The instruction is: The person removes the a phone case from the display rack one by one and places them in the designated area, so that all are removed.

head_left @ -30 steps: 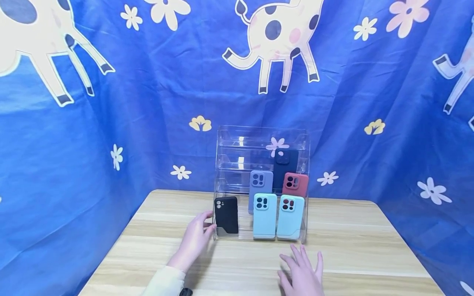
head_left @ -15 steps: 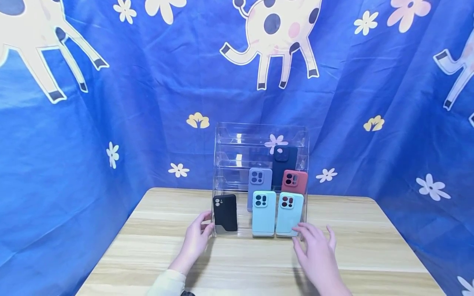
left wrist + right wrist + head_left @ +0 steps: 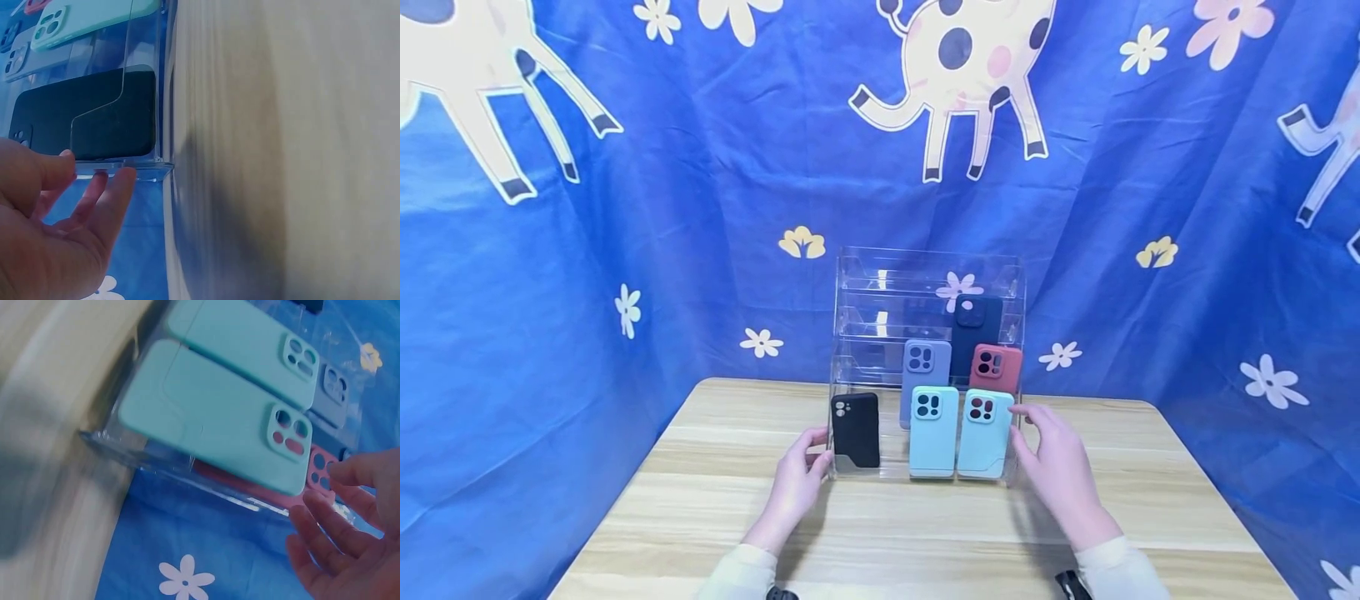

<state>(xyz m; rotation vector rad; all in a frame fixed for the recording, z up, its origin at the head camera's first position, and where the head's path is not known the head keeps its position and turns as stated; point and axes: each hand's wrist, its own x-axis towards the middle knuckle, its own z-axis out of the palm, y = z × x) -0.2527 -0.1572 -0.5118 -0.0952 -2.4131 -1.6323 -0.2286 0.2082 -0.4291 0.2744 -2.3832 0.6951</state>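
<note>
A clear tiered display rack point(image 3: 895, 473) stands on the table, holding several phone cases. My left hand point(image 3: 796, 482) touches the rack's left side with thumb and fingertips, beside a black phone case point(image 3: 856, 430) in the lowest tier. At the rack's right side, my right hand point(image 3: 1060, 462) has its fingers spread loosely near the right mint phone case point(image 3: 985, 437); in the right wrist view nothing lies within its grasp. Another mint phone case point(image 3: 934, 433) stands to its left. Behind these are a lavender phone case point(image 3: 927, 371), a red phone case point(image 3: 997, 367) and a dark blue phone case point(image 3: 977, 329).
The wood-grain table point(image 3: 865, 542) extends in front of the rack and to both sides. A blue curtain point(image 3: 760, 167) printed with cows and flowers hangs behind and around it.
My right hand has moved up from the table in front to the rack's right side, touching the right mint case's lower corner on the way. The left hand stays at the rack's left side.
</note>
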